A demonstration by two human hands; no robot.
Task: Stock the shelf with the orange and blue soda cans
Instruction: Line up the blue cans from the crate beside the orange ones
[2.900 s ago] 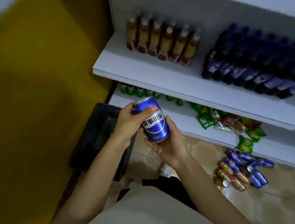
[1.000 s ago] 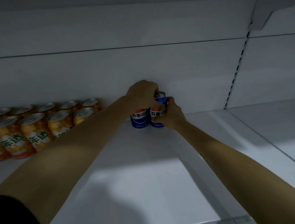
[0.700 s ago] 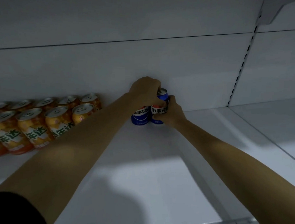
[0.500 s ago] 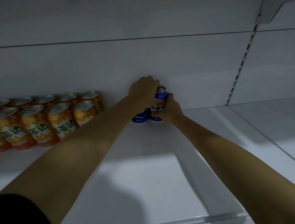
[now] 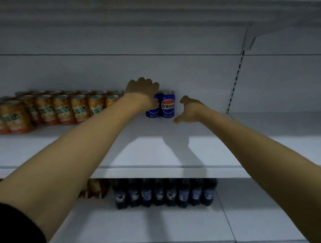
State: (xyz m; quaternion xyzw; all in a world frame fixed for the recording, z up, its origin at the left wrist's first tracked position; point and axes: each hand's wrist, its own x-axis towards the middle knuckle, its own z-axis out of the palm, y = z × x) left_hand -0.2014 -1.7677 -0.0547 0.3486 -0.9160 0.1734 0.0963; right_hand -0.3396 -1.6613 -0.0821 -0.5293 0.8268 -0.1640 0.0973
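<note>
Two blue soda cans stand upright side by side at the back of the white shelf [image 5: 157, 151]. The right blue can [image 5: 168, 106] is fully in view and stands free. The left blue can [image 5: 152, 110] is partly hidden by my left hand [image 5: 142, 89], which lies over its top; whether it grips the can is unclear. My right hand [image 5: 191, 109] is open, a little to the right of the right can and apart from it. Several orange soda cans [image 5: 63, 109] stand in rows on the same shelf to the left.
Dark cola bottles [image 5: 164, 192] line the shelf below, with brown bottles [image 5: 93, 189] to their left. A slotted upright [image 5: 235, 81] marks the shelf bay's right end. Bare shelf surface lies in front of and to the right of the blue cans.
My right hand has let go of the right blue can and drawn back to the right. My view has pulled back, showing the lower shelf.
</note>
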